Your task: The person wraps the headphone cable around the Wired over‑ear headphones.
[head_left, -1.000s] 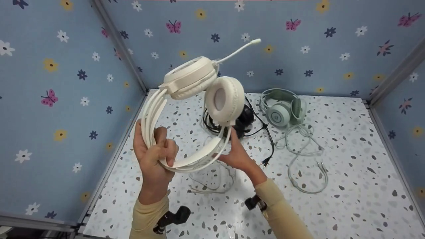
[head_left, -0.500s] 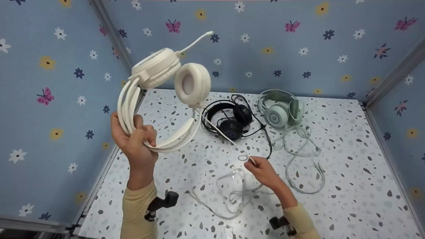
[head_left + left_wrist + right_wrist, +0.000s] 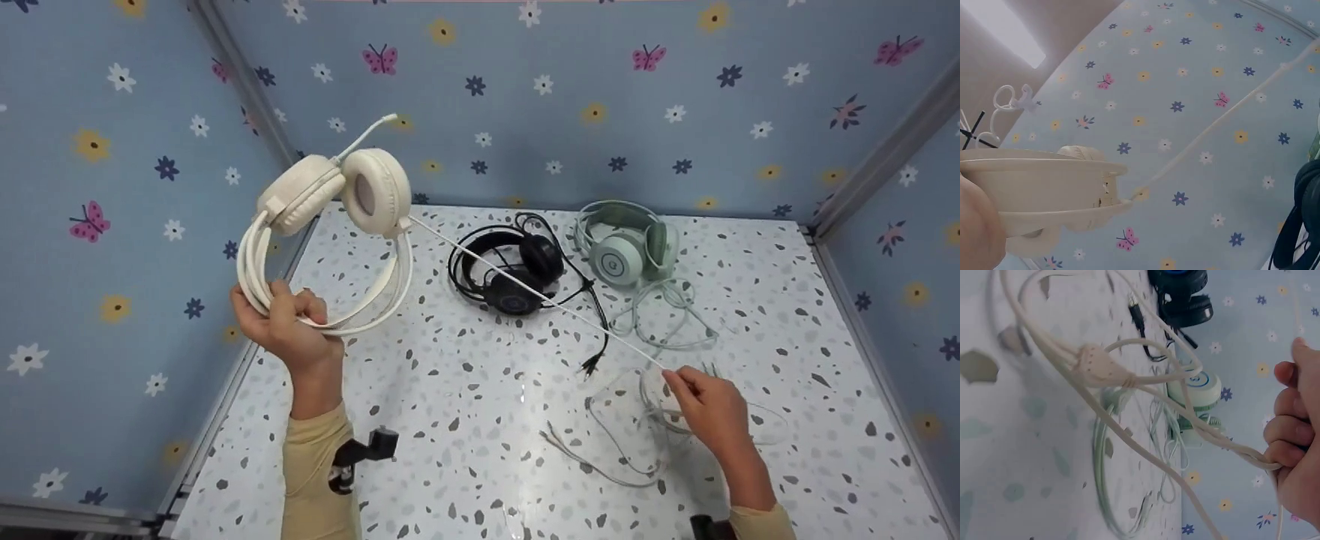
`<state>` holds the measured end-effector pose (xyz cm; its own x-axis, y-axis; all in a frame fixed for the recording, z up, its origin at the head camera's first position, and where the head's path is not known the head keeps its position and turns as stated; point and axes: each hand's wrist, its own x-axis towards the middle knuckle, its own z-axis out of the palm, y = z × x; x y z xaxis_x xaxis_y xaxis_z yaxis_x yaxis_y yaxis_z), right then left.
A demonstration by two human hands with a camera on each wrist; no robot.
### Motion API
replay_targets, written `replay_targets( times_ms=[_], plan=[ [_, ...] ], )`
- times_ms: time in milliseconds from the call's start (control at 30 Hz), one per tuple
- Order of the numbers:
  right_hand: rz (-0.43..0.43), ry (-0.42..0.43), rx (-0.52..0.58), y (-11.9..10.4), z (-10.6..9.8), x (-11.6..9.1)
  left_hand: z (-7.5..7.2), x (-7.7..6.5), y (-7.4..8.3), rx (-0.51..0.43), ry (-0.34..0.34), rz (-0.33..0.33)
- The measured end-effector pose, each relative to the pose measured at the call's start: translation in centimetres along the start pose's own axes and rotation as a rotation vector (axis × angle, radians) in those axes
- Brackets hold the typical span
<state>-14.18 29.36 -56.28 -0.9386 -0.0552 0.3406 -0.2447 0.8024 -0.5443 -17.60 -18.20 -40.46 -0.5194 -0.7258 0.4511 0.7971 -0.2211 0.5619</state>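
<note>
My left hand (image 3: pixel 289 330) grips the headband of a white headset (image 3: pixel 375 193), raised at the left with its ear cups up and its thin microphone boom pointing up to the right. From the lower ear cup a white cable (image 3: pixel 540 295) runs taut across to my right hand (image 3: pixel 709 405), which pinches it at the lower right. In the right wrist view the fingers curl round the cable strands, and a cable splitter (image 3: pixel 1100 368) hangs in the loose loops. The cable's plug ends (image 3: pixel 551 435) lie over the speckled table.
A black headset (image 3: pixel 517 281) lies at the back middle of the speckled table (image 3: pixel 435 465), its plugs trailing forward. To its right rests a pale green headset (image 3: pixel 622 251) with a looped cable. Flower-patterned walls (image 3: pixel 555 90) enclose the back and sides.
My right hand has left the headset, taken the white cable and drawn it right and toward me until taut. My left hand has carried the headset left.
</note>
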Motion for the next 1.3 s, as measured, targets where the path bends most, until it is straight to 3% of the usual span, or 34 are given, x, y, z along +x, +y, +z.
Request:
replay_targets(
  times_ms=[67,200,333,433,500,633,800,933,1033,1133,1233,1300],
  plan=[
    [0.046,0.002,-0.029,0.8,-0.5,-0.3,-0.1,-0.3,-0.2,0.016,-0.027,-0.011],
    [0.099,-0.041,-0.101,1.6,-1.1,-0.2,0.1,-1.3,-0.6,0.009,-0.153,-0.022],
    [0.058,-0.059,-0.198,1.8,-0.8,0.5,0.5,-2.2,-0.2,-0.087,-0.231,-0.046],
    [0.018,-0.059,-0.217,1.1,-0.1,1.1,0.9,-2.7,0.6,-0.196,-0.311,-0.104],
    [-0.002,-0.058,-0.14,-0.3,0.4,1.9,1.1,-3.0,1.1,-0.292,-0.369,-0.167],
    [-0.038,-0.115,0.203,-5.8,1.4,4.4,1.5,-3.7,1.8,-0.5,-0.464,-0.324],
    [-0.072,-0.232,0.574,-12.3,3.6,7.7,1.8,-4.5,1.7,-0.767,-0.509,-0.544],
    [-0.114,-0.27,0.829,-14.5,5.5,9.3,1.5,-5.4,1.2,-0.953,-0.514,-0.713],
    [-0.072,-0.314,0.995,-14.7,5.9,9.4,1.0,-6.2,0.7,-1.019,-0.521,-0.816],
    [0.056,-0.36,1.057,-14.6,5.8,9.3,0.6,-6.9,0.2,-1.066,-0.509,-0.935],
    [0.197,-0.368,0.99,-14.6,6.2,9.5,0.2,-7.7,-0.6,-1.123,-0.485,-1.052],
    [0.2,-0.374,0.931,-14.6,7.2,9.4,0.2,-8.4,-1.1,-1.152,-0.466,-1.103]
  ],
)
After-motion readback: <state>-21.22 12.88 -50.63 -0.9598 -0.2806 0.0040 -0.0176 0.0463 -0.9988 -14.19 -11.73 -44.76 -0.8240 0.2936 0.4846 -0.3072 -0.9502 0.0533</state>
